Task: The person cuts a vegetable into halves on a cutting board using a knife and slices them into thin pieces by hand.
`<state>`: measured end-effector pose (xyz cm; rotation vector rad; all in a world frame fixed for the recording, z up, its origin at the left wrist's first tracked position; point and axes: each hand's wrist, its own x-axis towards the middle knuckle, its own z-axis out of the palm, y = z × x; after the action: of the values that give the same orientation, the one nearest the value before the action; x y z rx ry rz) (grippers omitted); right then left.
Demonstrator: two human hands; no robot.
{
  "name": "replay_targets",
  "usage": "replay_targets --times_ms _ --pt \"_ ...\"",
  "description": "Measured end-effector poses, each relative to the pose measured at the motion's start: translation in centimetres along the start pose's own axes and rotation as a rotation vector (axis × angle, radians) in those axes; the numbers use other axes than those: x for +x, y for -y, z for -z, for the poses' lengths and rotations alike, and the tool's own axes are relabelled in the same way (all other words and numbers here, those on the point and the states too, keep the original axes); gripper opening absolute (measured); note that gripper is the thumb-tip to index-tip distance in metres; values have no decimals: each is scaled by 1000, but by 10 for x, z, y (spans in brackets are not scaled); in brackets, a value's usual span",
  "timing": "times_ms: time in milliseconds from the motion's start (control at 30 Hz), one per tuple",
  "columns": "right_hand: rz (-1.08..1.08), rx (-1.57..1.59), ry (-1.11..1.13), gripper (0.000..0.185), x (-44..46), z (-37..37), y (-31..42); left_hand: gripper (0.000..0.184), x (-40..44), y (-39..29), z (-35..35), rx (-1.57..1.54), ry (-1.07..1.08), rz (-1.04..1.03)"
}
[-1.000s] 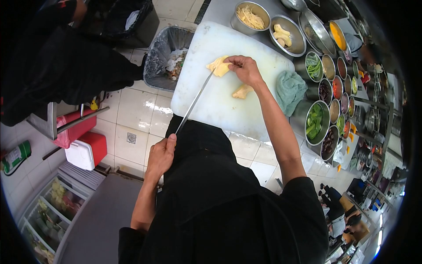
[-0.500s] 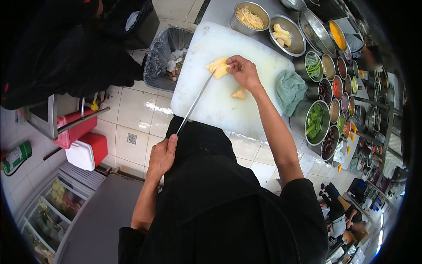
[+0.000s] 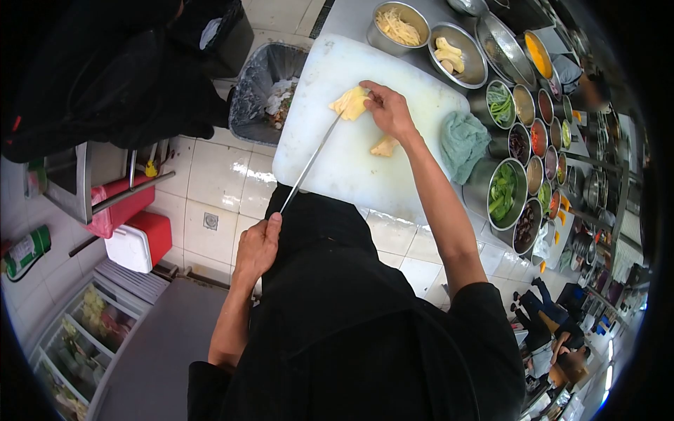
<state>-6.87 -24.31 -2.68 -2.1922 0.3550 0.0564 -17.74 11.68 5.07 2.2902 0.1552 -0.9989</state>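
My left hand (image 3: 258, 245) is closed around the handle of a long, thin-bladed knife (image 3: 312, 161). The blade slants up across the cutting board (image 3: 319, 184), its far end against a pale yellow piece of what looks like peeled ginger (image 3: 349, 103). Fingers of my right hand (image 3: 388, 112) grip the right edge of this piece, partly covering it. A smaller ginger piece (image 3: 383, 146) lies on the board below my right wrist. A crumpled green cloth (image 3: 463, 146) rests at the board's right edge.
A lined waste bin (image 3: 246, 98) stands left of the board. Beyond the board are a pot of pale shreds (image 3: 398, 28) and a bowl with ginger lumps (image 3: 458, 57). Several metal pots line the right, one with green vegetables (image 3: 503, 193). A person in dark clothing (image 3: 98, 77) stands at upper left.
My right fingers have shifted slightly on the ginger, and the piece has turned a little, its two parts now closer together. The knife has barely moved. Far right, another person's legs show more.
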Motion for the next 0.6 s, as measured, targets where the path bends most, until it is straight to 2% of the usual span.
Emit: replay_targets --times_ms 300,600 --pt "-94 40 28 26 8 1 -4 72 -1 0 3 -19 2 19" --pt "26 -72 -43 41 -6 -1 14 73 -1 1 3 -32 7 34"
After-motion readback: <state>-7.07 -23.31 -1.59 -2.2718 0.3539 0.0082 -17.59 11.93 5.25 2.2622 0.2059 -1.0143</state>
